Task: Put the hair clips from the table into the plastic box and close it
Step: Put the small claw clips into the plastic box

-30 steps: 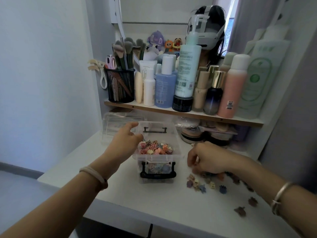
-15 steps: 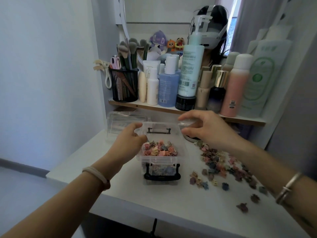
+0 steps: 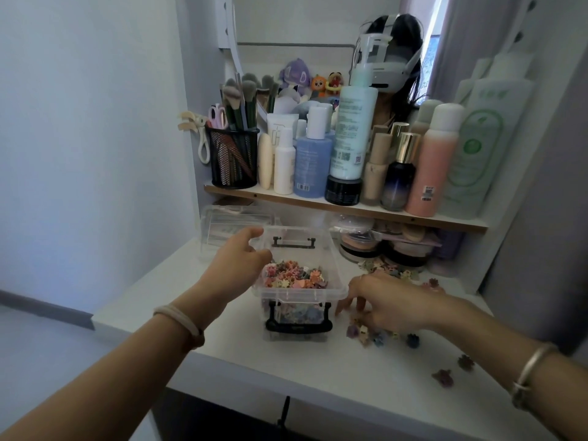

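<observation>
– Pastel plastic, those little flower-shaped hair clips (image 3: 378,337). How do they handle, do you reckon?
– Light and stiff, I'd judge, with small sprung jaws, and fiddly to take one at a time. They lie scattered on the white table (image 3: 318,377) under and beyond the right hand (image 3: 386,302), pointing every way, with no common axis. Pinching a few at once, or raking a bunch together with the fingers, looks the better hold.
– And that hand now?
– Palm down, fingers bent to the tabletop among the clips, just right of the clear plastic box (image 3: 302,296) with black latch handles. Whether it has any pinched, I cannot tell.
– The left hand (image 3: 241,262)?
– It grips the box's left rim, fingers curled over the edge, thumb stretched out behind. The walls look thin and smooth, so the box is probably easy to shove; steadying it makes sense.
– How does the box sit?
– Upright, mouth up, between the two hands, heaped with clips nearly to the rim. Its long axis runs straight away from the person, with one black latch handle (image 3: 297,327) at the near end and one at the far end.
– The lid?
– A clear plastic piece (image 3: 222,224) stands beyond the left hand. Lid or another container, I cannot say.
</observation>
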Available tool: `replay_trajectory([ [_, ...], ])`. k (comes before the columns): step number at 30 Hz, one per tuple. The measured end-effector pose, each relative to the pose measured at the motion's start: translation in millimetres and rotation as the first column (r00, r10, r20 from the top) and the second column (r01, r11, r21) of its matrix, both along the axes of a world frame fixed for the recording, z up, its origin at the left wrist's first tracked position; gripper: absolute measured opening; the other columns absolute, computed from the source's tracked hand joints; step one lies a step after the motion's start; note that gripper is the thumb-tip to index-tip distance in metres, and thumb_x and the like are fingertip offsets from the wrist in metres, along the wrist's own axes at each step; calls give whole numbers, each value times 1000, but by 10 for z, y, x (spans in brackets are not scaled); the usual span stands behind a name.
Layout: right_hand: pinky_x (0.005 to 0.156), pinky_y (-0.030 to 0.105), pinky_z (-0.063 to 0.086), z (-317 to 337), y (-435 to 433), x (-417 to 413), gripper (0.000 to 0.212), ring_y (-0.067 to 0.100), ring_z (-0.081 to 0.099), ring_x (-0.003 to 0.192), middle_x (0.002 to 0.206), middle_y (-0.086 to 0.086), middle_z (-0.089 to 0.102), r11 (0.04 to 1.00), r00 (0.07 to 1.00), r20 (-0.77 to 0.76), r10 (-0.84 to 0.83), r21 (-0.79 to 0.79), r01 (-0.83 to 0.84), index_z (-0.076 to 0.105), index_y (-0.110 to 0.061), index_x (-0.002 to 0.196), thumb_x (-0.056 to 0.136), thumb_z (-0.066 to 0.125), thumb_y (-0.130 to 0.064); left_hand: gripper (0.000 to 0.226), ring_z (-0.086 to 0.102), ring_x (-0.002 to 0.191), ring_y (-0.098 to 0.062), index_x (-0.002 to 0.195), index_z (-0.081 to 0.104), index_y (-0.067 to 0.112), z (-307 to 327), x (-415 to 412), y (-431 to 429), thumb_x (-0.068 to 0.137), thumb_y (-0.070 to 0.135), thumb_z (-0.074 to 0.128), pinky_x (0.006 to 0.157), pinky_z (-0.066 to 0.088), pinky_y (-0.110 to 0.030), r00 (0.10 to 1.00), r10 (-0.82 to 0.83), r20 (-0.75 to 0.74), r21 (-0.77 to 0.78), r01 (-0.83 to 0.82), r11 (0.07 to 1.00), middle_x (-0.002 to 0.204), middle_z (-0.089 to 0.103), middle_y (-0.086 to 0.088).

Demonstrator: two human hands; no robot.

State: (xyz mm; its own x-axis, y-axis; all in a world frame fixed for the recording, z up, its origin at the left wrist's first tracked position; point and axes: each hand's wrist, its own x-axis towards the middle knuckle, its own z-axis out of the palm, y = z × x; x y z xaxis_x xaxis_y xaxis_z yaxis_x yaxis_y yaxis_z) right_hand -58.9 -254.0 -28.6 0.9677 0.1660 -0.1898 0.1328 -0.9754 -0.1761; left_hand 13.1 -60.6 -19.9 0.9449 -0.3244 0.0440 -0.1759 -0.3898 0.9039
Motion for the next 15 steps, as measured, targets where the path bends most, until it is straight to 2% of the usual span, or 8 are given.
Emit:
replay_trajectory([
  [3, 70, 12, 43, -6, -15, 2, 33, -3, 51, 75, 84, -17, 56, 999, 999, 11, 36, 25, -36, 70, -20, 101, 83, 50, 0, 49, 54, 91, -22, 141, 33, 16, 9, -11, 13, 93, 11, 45, 82, 40, -30, 1000, 1, -2, 13, -1, 1000, 114, 59, -22],
  [6, 65, 6, 38, 7, -82, 47, 22, -4, 51, 71, 85, -11, 62, 999, 991, 128, -36, 36, 32, 71, -16, 99, 85, 57, -5, 49, 53, 88, -21, 141, 33, 16, 15, -18, 12, 93, 11, 46, 81, 40, -30, 1000, -2, -4, 19, 2, 1000, 112, 59, -24],
  [7, 68, 9, 39, 46, -103, 77, 20, -2, 52, 73, 87, -7, 64, 992, 967, 233, -101, 95, 81, 71, -16, 98, 85, 60, -7, 49, 53, 87, -21, 141, 33, 16, 12, -19, 11, 93, 11, 46, 81, 40, -30, 1000, -2, -3, 21, 2, 1000, 107, 60, -23],
  [9, 71, 14, 43, 227, -87, 102, 16, -2, 55, 71, 82, -7, 65, 905, 882, 378, -280, 410, 112, 71, -20, 90, 82, 66, -6, 49, 54, 88, -21, 141, 33, 16, 12, -17, 8, 93, 11, 46, 81, 40, -30, 1000, 0, -5, 17, 1, 1000, 101, 58, -17],
  [10, 73, 17, 45, 342, -51, 97, 19, -3, 57, 70, 79, -9, 65, 819, 869, 374, -325, 571, 60, 69, -24, 84, 80, 68, -6, 49, 54, 88, -21, 141, 33, 16, 15, -18, 9, 93, 11, 46, 80, 40, -30, 1000, 1, -6, 17, -1, 1000, 103, 59, -17],
  [12, 82, 20, 46, 541, 36, 74, 25, -4, 60, 83, 85, -14, 65, 725, 924, 298, -241, 688, -33, 65, -35, 84, 79, 69, -11, 49, 54, 88, -21, 141, 33, 16, 20, -22, 14, 93, 11, 46, 80, 40, -30, 1000, 4, -14, 23, -4, 1000, 111, 60, -20],
  [14, 89, 18, 44, 627, 69, 58, 28, -3, 58, 99, 99, -19, 62, 761, 960, 242, -141, 647, -52, 60, -41, 90, 81, 68, -16, 49, 55, 84, -19, 140, 33, 16, 22, -26, 20, 93, 11, 46, 79, 40, -29, 1000, 1, -12, 22, -1, 1000, 106, 59, -16],
  [15, 88, 18, 45, 636, 58, 49, 29, -2, 58, 99, 101, -20, 61, 786, 960, 241, -145, 617, -36, 59, -41, 90, 81, 67, -15, 49, 55, 79, -16, 140, 34, 16, 23, -26, 29, 93, 11, 46, 77, 40, -28, 1000, -1, -5, 23, 1, 1000, 101, 57, -14],
])
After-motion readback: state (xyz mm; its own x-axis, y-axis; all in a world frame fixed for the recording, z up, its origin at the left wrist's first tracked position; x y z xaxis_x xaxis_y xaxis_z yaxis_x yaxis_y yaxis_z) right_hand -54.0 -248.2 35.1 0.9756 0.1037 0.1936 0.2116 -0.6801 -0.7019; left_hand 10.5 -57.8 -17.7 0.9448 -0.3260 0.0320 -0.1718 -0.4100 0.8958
